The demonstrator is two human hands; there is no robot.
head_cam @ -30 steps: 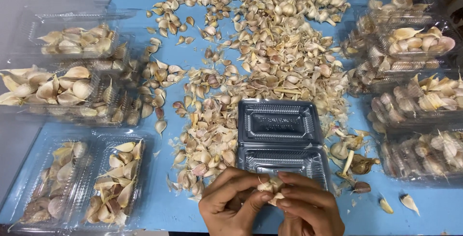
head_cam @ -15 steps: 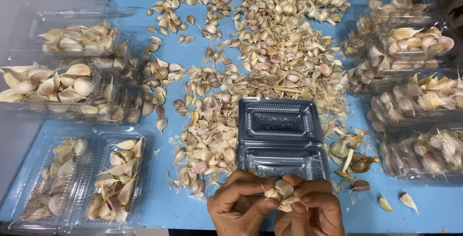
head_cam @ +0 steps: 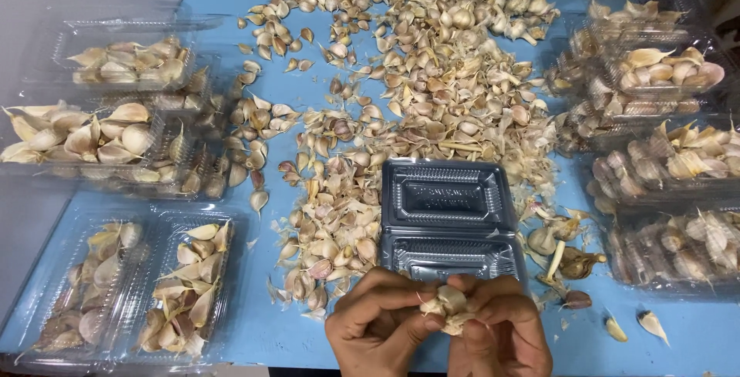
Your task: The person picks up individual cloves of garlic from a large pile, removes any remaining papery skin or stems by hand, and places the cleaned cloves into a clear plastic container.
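Both my hands meet at the bottom edge of the head view, gripping one garlic bulb between them. My left hand pinches it from the left with thumb and fingers. My right hand grips it from the right. Just beyond my hands lies an open clear plastic clamshell box, with nothing in either half. A wide spread of loose garlic cloves and papery skins covers the blue table behind the box.
Clear boxes filled with garlic cloves are stacked at the left and at the right. An open box holding cloves sits at the lower left. A few stray cloves and dark stems lie at the lower right.
My hands have shifted slightly toward the bottom right and turned the bulb between the fingers. Everything on the table stays where it was.
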